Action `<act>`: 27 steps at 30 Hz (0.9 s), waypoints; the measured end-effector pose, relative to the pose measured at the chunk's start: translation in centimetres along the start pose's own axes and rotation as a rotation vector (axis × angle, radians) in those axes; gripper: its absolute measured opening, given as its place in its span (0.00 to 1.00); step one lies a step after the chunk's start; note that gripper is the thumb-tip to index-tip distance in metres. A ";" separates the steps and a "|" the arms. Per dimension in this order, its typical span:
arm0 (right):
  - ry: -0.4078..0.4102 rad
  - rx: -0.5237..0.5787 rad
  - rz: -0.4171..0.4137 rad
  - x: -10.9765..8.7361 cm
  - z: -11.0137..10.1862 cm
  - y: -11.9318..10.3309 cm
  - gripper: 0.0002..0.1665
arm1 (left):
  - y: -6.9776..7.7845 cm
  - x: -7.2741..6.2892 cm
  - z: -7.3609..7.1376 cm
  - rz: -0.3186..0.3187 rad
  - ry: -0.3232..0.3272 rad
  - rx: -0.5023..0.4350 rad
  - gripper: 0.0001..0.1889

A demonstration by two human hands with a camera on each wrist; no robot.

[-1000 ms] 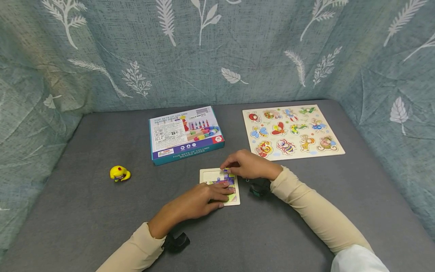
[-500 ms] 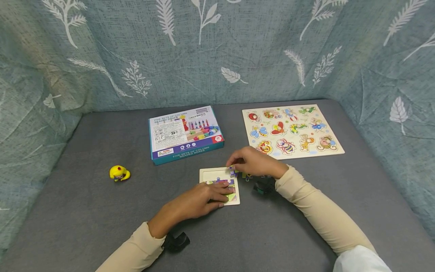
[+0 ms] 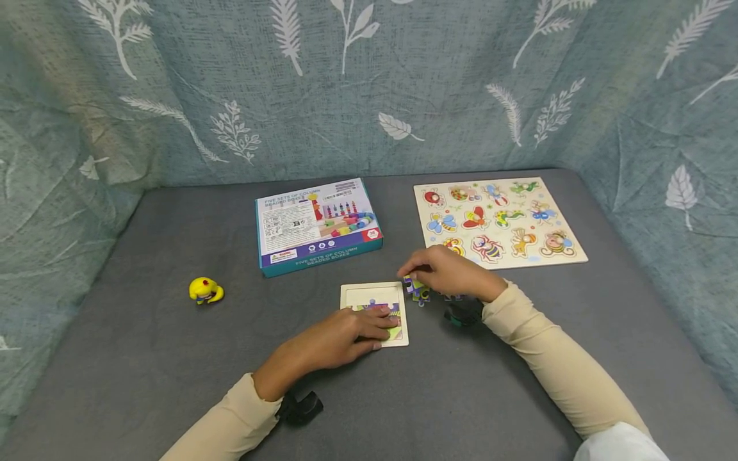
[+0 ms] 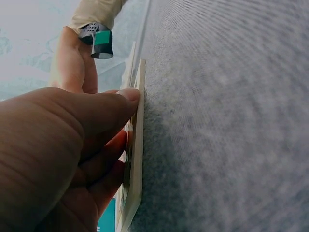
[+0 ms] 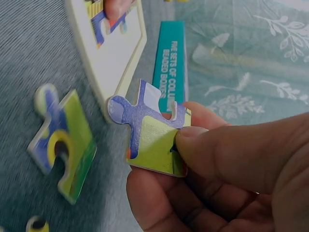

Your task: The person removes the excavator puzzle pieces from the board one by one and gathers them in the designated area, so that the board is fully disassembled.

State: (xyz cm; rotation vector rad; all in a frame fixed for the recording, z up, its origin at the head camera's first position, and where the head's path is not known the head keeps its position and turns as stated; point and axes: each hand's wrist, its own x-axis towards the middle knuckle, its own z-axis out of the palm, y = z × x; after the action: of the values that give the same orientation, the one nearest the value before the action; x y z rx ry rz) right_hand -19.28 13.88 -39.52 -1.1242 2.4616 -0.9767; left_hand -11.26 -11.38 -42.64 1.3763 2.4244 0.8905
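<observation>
My right hand (image 3: 452, 272) pinches a green and purple jigsaw piece (image 5: 157, 137) between thumb and fingers, just right of a small wooden puzzle tray (image 3: 360, 296). Across the lower part of that tray, my left hand (image 3: 346, 336) lies with fingers extended over the fitted pieces, hiding many of them. In the left wrist view its thumb touches the tray's edge (image 4: 137, 159). The tray's upper part shows bare wood. Below the held piece, another jigsaw piece (image 5: 77, 145) rests on the table, and part of a further piece (image 5: 37, 224) shows at the bottom of the right wrist view.
Behind the tray sits a teal beaded-toy box (image 3: 319, 224). An insect puzzle board (image 3: 501, 221) lies at the back right, close beyond the right hand. A small yellow toy (image 3: 204, 290) stands on the left of the grey table, and a leaf-patterned curtain (image 3: 369, 96) hangs behind.
My right hand has lifted the jigsaw piece out of the tray's upper right corner and carried it right, past the tray's edge. The left hand stays on the tray.
</observation>
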 end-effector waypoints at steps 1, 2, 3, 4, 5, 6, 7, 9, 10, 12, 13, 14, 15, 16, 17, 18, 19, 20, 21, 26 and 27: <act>0.004 -0.002 -0.006 -0.2 -0.1 0.1 0.13 | 0.0 0.0 0.0 0.001 -0.002 0.004 0.14; 0.007 -0.001 -0.010 -0.3 -0.2 0.2 0.13 | 0.1 0.0 -0.1 0.002 -0.002 0.004 0.13; 0.009 0.000 -0.016 -0.5 -0.3 0.4 0.13 | 0.1 0.0 -0.1 0.003 -0.004 0.005 0.12; 0.011 0.000 -0.023 -0.7 -0.4 0.5 0.13 | 0.1 0.0 -0.1 0.002 -0.003 0.003 0.12; 0.011 0.003 -0.025 -0.8 -0.5 0.6 0.13 | 0.1 0.0 -0.1 0.002 -0.001 0.003 0.11; 0.009 0.010 -0.022 -1.0 -0.7 0.7 0.13 | 0.1 0.0 0.0 0.005 0.002 0.007 0.11; 0.011 0.014 -0.021 -1.2 -0.9 0.7 0.13 | 0.1 0.0 0.0 0.001 0.003 0.001 0.11; 0.014 0.021 -0.018 -1.5 -1.2 0.8 0.13 | 0.0 0.0 0.1 -0.014 0.004 -0.014 0.12; 0.015 0.024 -0.015 -1.7 -1.3 0.9 0.13 | 0.0 0.0 0.1 -0.018 0.006 -0.018 0.12; 0.016 0.026 0.001 -2.1 -1.5 1.0 0.13 | 0.0 0.1 0.1 -0.025 0.003 -0.026 0.12; 0.017 0.021 0.005 -2.3 -1.5 1.0 0.13 | 0.0 0.1 0.1 -0.029 0.001 -0.034 0.12; 0.016 0.021 0.009 -2.5 -1.6 1.2 0.13 | 0.0 0.1 0.1 -0.028 0.000 -0.035 0.13; 0.013 0.021 0.014 -2.7 -1.6 1.3 0.13 | 0.0 0.1 0.1 -0.022 0.002 -0.030 0.13; 0.014 0.020 0.021 -2.9 -1.6 1.4 0.13 | 0.0 0.1 0.1 -0.020 0.002 -0.029 0.13; 0.016 0.019 0.027 -3.0 -1.6 1.5 0.13 | 0.0 0.1 0.1 -0.017 0.003 -0.027 0.13; 0.019 0.017 0.036 -3.2 -1.6 1.5 0.12 | 0.0 0.1 0.1 -0.014 0.005 -0.023 0.13; 0.023 0.016 0.036 -3.4 -1.6 1.6 0.13 | 0.0 0.1 0.1 -0.015 0.006 -0.023 0.13; 0.027 0.019 0.042 -3.5 -1.6 1.7 0.12 | 0.0 0.1 0.0 -0.012 0.008 -0.017 0.13; 0.031 0.020 0.048 -3.6 -1.6 1.7 0.13 | 0.0 0.0 0.0 -0.015 0.008 -0.017 0.13; 0.037 0.036 0.074 -4.0 -1.7 1.9 0.13 | 0.1 0.0 -0.1 -0.025 0.004 -0.023 0.14; 0.033 0.037 0.073 -4.1 -1.7 1.9 0.13 | 0.1 0.0 0.0 -0.027 0.003 -0.026 0.14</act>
State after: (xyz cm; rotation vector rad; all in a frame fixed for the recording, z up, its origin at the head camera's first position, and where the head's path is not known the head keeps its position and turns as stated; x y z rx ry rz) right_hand -18.51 18.63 -39.72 -1.0071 2.4807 -1.0234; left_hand -11.23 -11.38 -42.56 1.3308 2.4187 0.9144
